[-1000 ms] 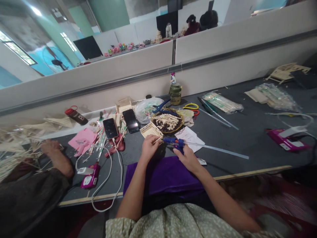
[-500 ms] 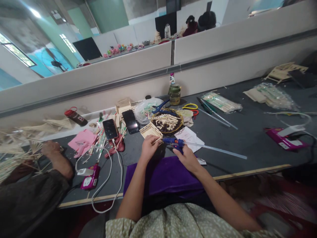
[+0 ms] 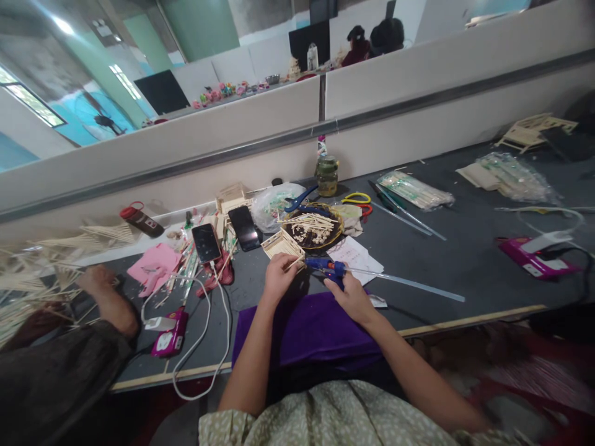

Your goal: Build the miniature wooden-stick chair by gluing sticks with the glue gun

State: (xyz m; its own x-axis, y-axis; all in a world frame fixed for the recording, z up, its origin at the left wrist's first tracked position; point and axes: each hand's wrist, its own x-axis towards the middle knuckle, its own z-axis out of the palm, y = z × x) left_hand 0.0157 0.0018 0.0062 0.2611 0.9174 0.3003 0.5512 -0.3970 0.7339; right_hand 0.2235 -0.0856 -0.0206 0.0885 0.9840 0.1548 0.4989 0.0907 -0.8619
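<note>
My left hand is closed in a pinch on a thin wooden stick, just in front of a small open box made of sticks. My right hand grips a blue glue gun whose nozzle points left toward the stick's tip. A clear glue rod sticks out of the gun to the right. Both hands hover above a purple cloth at the table's near edge. Behind the box a dark round tray holds several short sticks.
Two phones lie left of the box, with a white cable and a pink power strip. Another person's arm rests at the left amid stick frames. Scissors, a jar, stick packets and a pink device lie further right.
</note>
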